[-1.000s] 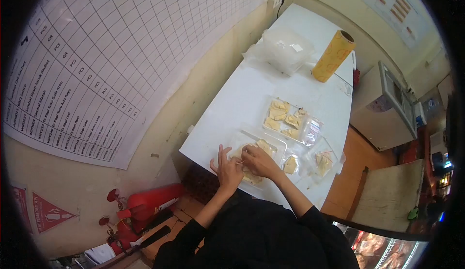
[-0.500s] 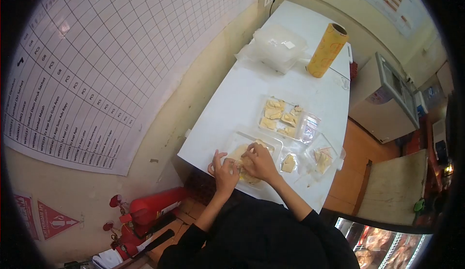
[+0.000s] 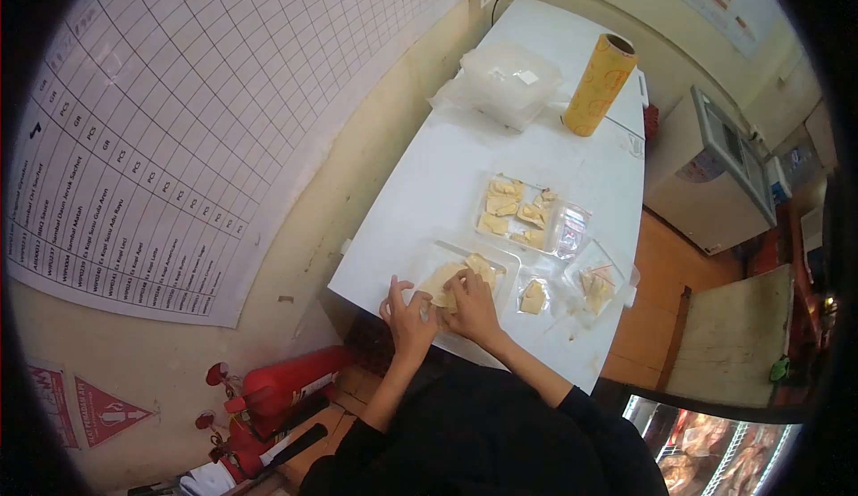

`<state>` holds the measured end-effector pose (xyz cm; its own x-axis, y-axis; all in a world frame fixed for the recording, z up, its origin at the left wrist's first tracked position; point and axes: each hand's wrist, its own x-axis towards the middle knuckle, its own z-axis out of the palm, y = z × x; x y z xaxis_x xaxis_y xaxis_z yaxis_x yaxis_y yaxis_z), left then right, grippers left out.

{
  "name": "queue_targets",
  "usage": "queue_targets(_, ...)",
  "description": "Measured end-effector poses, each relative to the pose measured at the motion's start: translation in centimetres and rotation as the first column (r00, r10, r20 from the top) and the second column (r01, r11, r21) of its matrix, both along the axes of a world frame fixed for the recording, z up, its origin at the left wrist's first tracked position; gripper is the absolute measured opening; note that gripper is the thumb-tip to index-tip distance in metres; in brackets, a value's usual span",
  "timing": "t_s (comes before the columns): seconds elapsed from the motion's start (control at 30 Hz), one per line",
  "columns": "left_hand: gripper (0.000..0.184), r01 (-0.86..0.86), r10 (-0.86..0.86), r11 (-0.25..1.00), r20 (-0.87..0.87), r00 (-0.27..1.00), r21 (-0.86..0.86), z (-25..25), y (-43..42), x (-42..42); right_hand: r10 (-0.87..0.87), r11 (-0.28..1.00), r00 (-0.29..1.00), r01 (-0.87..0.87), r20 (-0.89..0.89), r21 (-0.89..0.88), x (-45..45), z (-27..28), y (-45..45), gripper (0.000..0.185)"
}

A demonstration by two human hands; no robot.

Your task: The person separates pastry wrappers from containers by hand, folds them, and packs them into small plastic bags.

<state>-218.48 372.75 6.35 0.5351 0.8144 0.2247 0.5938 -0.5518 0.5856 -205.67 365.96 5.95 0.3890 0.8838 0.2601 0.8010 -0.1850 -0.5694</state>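
My left hand point(image 3: 410, 319) and my right hand point(image 3: 471, 306) are close together over a clear plastic container point(image 3: 508, 273) at the near end of the white table. Pale yellow, flat food pieces point(image 3: 483, 268) lie in that container. The fingers of both hands are bent down onto a pale piece point(image 3: 441, 283); its lower part is hidden by them. Just beyond sits a second container point(image 3: 490, 231) with several similar pieces. To the right, one piece point(image 3: 533, 297) rests on clear plastic, and another point(image 3: 596, 290) lies in a small clear tray.
Farther along the white table point(image 3: 429, 183) are a stack of wrapped plastic containers point(image 3: 509, 80) and an upright yellow roll point(image 3: 601, 85). A gridded paper chart hangs on the left wall. Red fire extinguishers point(image 3: 290, 378) stand at lower left, a chest freezer point(image 3: 706, 179) at right.
Both hands stay over the near container, with small finger shifts. The right hand has moved slightly left and its fingers have bent differently. The camera view has shifted a little.
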Motion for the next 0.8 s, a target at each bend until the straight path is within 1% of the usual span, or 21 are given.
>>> queue_targets(0.1,0.019,0.010,-0.010,1.000,-0.007,1.000,0.006,0.2,0.3,0.1,-0.005,1.000,1.000,0.005,0.008,-0.022,0.0,-0.2,0.2,0.045)
queue_targets(0.17,0.019,0.012,-0.011,0.999,-0.012,1.000,0.032,0.0,0.4,0.3,-0.013,0.999,0.998,0.015,0.069,-0.032,-0.2,-0.1,0.4,0.044)
queue_targets(0.2,0.019,0.013,-0.012,0.999,-0.015,1.000,0.032,0.1,0.4,0.3,-0.014,0.999,0.998,0.016,0.066,-0.033,-0.3,-0.3,0.6,0.044)
queue_targets(0.27,0.019,0.001,0.002,0.994,0.032,0.999,-0.106,0.3,0.6,0.5,-0.040,0.999,0.990,0.045,0.136,-0.030,-0.4,-0.6,0.9,0.043)
queue_targets(0.37,0.017,0.033,-0.027,0.996,0.075,0.997,-0.085,0.0,0.8,0.4,-0.040,0.996,0.983,0.054,0.181,-0.073,-0.5,-0.6,1.1,0.044)
queue_targets(0.6,0.016,0.063,-0.044,0.992,0.163,0.986,-0.113,-0.7,1.1,0.2,-0.045,0.995,0.989,0.056,0.138,-0.077,-0.5,-0.7,1.2,0.045)
queue_targets(0.67,0.016,0.090,-0.070,0.992,0.192,0.979,-0.093,-0.9,1.2,0.1,-0.041,0.996,0.988,0.053,0.147,-0.076,-0.4,-0.8,1.2,0.045)
queue_targets(0.8,0.015,0.113,-0.097,0.991,0.198,0.975,-0.072,-0.7,1.2,0.1,-0.048,0.997,0.989,0.056,0.137,-0.054,-0.4,-1.0,1.3,0.045)
